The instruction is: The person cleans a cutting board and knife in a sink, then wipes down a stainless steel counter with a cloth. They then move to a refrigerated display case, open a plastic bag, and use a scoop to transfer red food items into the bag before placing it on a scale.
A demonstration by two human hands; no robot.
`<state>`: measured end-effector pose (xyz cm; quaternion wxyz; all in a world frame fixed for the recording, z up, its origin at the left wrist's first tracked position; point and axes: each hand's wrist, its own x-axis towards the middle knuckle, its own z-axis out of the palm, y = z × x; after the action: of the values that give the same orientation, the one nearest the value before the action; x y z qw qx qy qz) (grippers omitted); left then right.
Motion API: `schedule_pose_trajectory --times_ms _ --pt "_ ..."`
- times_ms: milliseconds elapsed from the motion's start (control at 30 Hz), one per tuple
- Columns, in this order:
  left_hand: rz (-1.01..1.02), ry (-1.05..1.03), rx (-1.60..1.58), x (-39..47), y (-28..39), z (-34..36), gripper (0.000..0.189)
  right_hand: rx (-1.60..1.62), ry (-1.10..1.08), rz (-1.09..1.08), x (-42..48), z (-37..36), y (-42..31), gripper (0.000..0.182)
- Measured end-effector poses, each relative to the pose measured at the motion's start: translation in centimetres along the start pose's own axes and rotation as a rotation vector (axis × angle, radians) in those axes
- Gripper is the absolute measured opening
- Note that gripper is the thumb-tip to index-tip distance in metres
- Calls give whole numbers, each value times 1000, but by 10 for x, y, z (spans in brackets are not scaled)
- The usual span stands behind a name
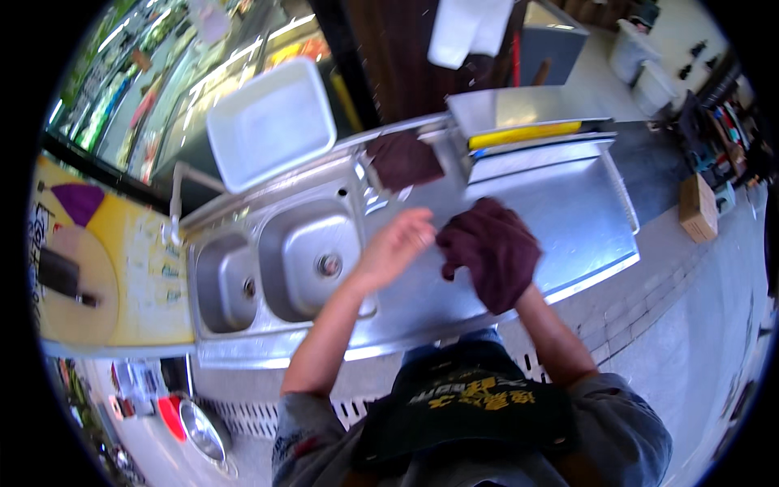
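Note:
A bunched maroon cloth (493,252) hangs over my right hand (520,292), which it covers almost wholly; only the wrist shows below it. Just left of the cloth, my left hand (395,246) is raised over the steel counter (414,304) with its fingers partly curled and blurred, holding nothing. A second maroon cloth (405,161) lies folded at the back of the counter, behind both hands. Two steel sink basins, a large one (292,280) and a small one (210,292), are set into the counter to the left.
A white plastic tub (274,128) stands behind the sinks, near a faucet (176,201). At far left a cleaver (61,271) lies on a round cutting board (97,310). A steel box-like unit (523,112) with a yellow strip borders the counter's back right. A cardboard box (698,208) stands on the floor.

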<state>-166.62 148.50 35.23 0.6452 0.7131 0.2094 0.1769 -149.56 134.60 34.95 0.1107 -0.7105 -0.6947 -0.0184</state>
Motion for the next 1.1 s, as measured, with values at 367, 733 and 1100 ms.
schedule_pose_trajectory --times_ms 367,733,1100 --pt "-208 833 581 107 -209 -166 51 385 -325 -258 -58 164 -86 50" --pt "-22 799 745 104 -209 -187 22 212 135 -386 72 197 -54 34" --pt "-65 849 364 -77 -102 -190 17 126 101 46 238 198 -77 49"
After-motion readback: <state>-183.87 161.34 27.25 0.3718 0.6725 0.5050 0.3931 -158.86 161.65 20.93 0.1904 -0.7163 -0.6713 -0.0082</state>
